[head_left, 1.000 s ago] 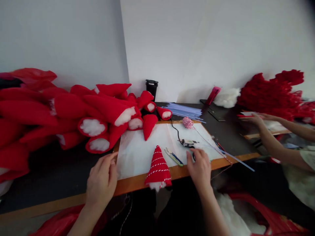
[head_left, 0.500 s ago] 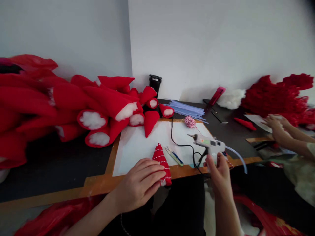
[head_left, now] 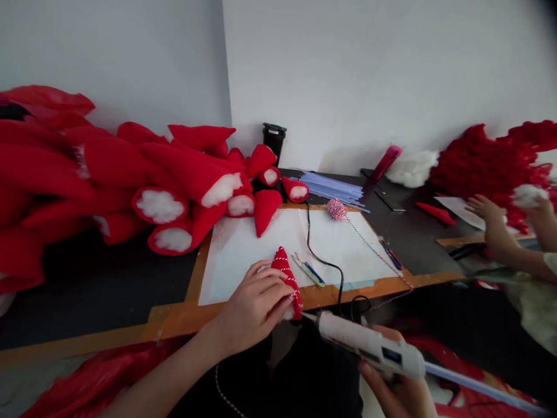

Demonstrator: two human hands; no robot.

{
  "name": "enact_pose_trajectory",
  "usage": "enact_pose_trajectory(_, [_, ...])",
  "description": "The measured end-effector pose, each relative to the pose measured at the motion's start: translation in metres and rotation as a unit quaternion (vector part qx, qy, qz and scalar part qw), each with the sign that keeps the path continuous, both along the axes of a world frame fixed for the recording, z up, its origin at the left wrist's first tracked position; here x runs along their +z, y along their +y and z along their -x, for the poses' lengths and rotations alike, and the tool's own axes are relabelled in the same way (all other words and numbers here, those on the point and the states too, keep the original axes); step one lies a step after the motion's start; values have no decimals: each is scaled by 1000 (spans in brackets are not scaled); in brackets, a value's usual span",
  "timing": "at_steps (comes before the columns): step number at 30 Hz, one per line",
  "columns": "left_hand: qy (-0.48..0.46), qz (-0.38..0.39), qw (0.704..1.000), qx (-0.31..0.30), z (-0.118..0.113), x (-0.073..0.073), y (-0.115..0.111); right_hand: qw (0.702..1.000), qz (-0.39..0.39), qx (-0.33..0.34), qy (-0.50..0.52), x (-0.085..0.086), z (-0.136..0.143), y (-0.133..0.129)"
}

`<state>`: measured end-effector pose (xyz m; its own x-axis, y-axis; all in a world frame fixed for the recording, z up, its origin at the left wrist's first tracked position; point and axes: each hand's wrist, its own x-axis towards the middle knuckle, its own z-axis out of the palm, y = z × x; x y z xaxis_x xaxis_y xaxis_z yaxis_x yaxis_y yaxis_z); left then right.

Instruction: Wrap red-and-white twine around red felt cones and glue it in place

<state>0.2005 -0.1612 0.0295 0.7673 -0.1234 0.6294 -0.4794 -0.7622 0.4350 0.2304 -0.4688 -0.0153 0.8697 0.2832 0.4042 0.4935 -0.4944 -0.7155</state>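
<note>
My left hand (head_left: 261,299) is closed over a small stuffed red felt cone (head_left: 285,267) wound with red-and-white twine, its tip pointing away from me and its lower edge near the table's front edge. In my right hand (head_left: 394,377) is a white hot glue gun (head_left: 369,342), with a glue stick sticking out of its back. The gun's nozzle is at the cone's lower right edge; whether it touches, I cannot tell. Thread snips (head_left: 308,270) lie on the white sheet (head_left: 243,255) just right of the cone. A twine ball (head_left: 336,210) sits farther back, its strand running right.
Stuffed red cones (head_left: 183,174) are piled at left. Behind the sheet stand a black cup (head_left: 274,142) and a bundle of glue sticks (head_left: 331,188). The black cord (head_left: 322,258) crosses the sheet. At right, a co-worker's hands (head_left: 500,232) handle white stuffing beside red fabric (head_left: 483,157).
My right hand has brought the glue gun down and toward me, its nozzle now at the cone's lower edge. The left hand keeps its hold. The co-worker's hands have moved apart.
</note>
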Motion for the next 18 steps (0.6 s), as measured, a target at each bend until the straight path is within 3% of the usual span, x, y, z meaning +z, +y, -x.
enact_pose_trajectory(4, [0,-10,1000,-1,-1,3,-3,996,73,-19,-43,-3,5,5])
enact_pose_trajectory(11, [0,-16,1000,2,-2,1,-4,989,128,-6,-69,13,5,16])
enact_pose_trajectory(14, [-3,-15,1000,4,-1,-1,-3,987,135,-15,-91,18,2,18])
enact_pose_trajectory(18, [0,-15,1000,2,-2,-3,-3,989,110,42,-92,25,-3,19])
